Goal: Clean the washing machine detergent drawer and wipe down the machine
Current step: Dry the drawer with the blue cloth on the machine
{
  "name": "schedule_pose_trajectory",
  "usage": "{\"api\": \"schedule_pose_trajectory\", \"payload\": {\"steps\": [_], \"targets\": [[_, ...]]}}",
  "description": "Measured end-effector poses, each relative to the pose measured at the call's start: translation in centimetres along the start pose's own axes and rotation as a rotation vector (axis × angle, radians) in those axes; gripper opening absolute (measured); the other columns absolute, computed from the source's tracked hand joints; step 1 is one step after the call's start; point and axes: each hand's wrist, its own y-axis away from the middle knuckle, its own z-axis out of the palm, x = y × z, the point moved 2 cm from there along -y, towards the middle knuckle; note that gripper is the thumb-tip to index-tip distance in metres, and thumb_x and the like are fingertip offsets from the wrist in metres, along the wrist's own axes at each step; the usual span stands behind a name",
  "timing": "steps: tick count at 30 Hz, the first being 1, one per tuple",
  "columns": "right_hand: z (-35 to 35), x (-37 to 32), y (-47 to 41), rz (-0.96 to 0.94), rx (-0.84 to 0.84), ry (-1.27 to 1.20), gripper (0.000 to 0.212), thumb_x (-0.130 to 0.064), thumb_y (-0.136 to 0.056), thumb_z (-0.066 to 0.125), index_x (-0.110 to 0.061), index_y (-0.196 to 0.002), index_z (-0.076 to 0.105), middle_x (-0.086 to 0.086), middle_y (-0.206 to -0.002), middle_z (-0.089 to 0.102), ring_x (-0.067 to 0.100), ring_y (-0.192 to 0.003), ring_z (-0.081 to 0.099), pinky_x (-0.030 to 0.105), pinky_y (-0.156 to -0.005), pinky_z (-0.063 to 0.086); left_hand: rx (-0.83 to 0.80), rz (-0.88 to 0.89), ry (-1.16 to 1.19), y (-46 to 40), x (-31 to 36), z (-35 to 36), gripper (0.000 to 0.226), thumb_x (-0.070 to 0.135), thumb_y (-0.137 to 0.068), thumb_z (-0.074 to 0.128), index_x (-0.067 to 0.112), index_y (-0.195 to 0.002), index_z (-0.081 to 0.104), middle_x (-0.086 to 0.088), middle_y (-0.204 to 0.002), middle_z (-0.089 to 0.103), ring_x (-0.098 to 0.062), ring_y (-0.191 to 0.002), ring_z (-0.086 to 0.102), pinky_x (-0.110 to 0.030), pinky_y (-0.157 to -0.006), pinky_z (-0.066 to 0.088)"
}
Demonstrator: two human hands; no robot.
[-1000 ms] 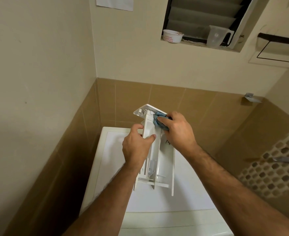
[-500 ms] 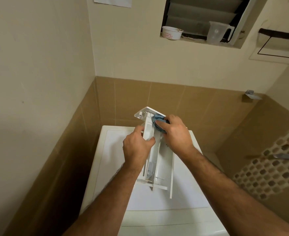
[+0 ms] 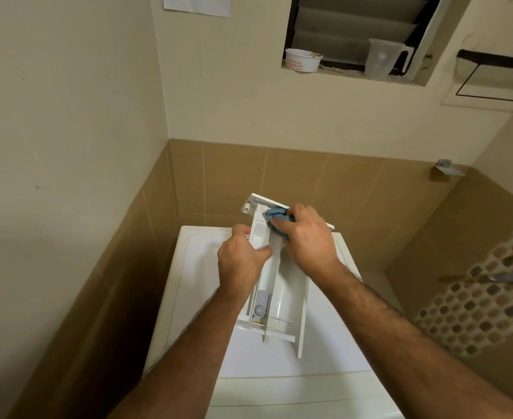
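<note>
- Detergent drawer (image 3: pixel 282 297) was held above the washing machine (image 3: pixel 294 373) top, front panel pointing away.
- Left hand (image 3: pixel 243 261) gripped the drawer's left wall, thumb inside.
- Right hand (image 3: pixel 306 240) clutched a blue cloth (image 3: pixel 275 217), pressed into the drawer's far end.

Right hand (image 3: pixel 306 240) hides most of the blue cloth (image 3: pixel 275 216)

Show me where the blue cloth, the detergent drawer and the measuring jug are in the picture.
blue cloth (image 3: pixel 275 215): head view, on the folded part showing above the fingers.
detergent drawer (image 3: pixel 288 297): head view, on its bare right compartment.
measuring jug (image 3: pixel 380 60): head view, on its clear body.
</note>
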Motion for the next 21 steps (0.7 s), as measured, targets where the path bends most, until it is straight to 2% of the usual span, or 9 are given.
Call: {"api": "schedule_pose_trajectory", "payload": {"steps": [5,7,9,13,16,18,21], "targets": [[0.0,-0.3,0.1,0.136,0.023,-0.055,0.023,-0.006,-0.078,0.075,-0.013,-0.099,0.074,0.012,-0.087,0.054,0.033,-0.08,0.055,0.033,-0.053,0.043,0.016,-0.001,0.029,0.2,0.3,0.0,0.053,0.034,-0.076,0.075,0.021,-0.118,0.046,0.002,-0.077,0.062,-0.021,-0.075,0.06,-0.027,-0.063,0.042],[-0.1,-1.4,-0.4,0.112,0.036,-0.118,0.023,-0.005,-0.079,0.068,-0.011,-0.1,0.073,0.013,-0.088,0.055,0.033,-0.081,0.055,0.032,-0.054,0.041,0.017,0.01,0.038,0.4,0.5,0.2,0.051,0.036,-0.076,0.075,0.022,-0.116,0.047,0.003,-0.075,0.062,-0.02,-0.072,0.06,-0.028,-0.062,0.042],[-0.2,-2.3,-0.8,0.047,0.045,-0.155,0.031,-0.006,-0.075,0.061,-0.01,-0.103,0.074,0.015,-0.089,0.057,0.035,-0.081,0.057,0.033,-0.052,0.045,0.025,0.023,0.043,0.6,0.6,0.4,0.05,0.036,-0.076,0.074,0.022,-0.115,0.047,0.0,-0.076,0.063,-0.021,-0.074,0.06,-0.029,-0.063,0.041],[-0.2,-1.4,-0.6,0.002,0.014,-0.069,0.038,-0.004,-0.07,0.077,-0.014,-0.107,0.074,0.013,-0.091,0.059,0.035,-0.08,0.058,0.035,-0.051,0.048,0.068,0.033,0.089,0.6,0.3,0.4,0.048,0.038,-0.074,0.076,0.025,-0.109,0.046,0.001,-0.068,0.063,-0.017,-0.065,0.058,-0.03,-0.059,0.04],[-0.5,0.1,0.4,0.085,-0.012,0.086,0.039,-0.008,-0.066,0.081,-0.018,-0.103,0.075,0.011,-0.085,0.059,0.033,-0.072,0.057,0.036,-0.059,0.045,0.083,0.002,0.079,0.2,0.0,0.1,0.047,0.036,-0.073,0.076,0.025,-0.108,0.046,0.003,-0.066,0.061,-0.019,-0.066,0.061,-0.03,-0.06,0.048],[-0.6,1.0,1.0,0.184,-0.04,0.148,0.045,-0.008,-0.056,0.085,-0.017,-0.099,0.075,0.01,-0.081,0.059,0.032,-0.069,0.057,0.034,-0.06,0.041,0.076,-0.013,0.071,0.0,0.0,-0.2,0.047,0.035,-0.074,0.076,0.025,-0.109,0.045,0.008,-0.066,0.058,-0.018,-0.068,0.061,-0.028,-0.06,0.047],[-0.6,0.4,0.7,0.201,-0.012,0.102,0.033,-0.004,-0.061,0.075,-0.013,-0.092,0.075,0.011,-0.073,0.059,0.032,-0.061,0.057,0.03,-0.056,0.038,0.05,-0.024,0.05,-0.1,0.1,-0.1,0.048,0.036,-0.074,0.076,0.024,-0.11,0.045,0.006,-0.07,0.058,-0.021,-0.073,0.061,-0.027,-0.062,0.044]]}}
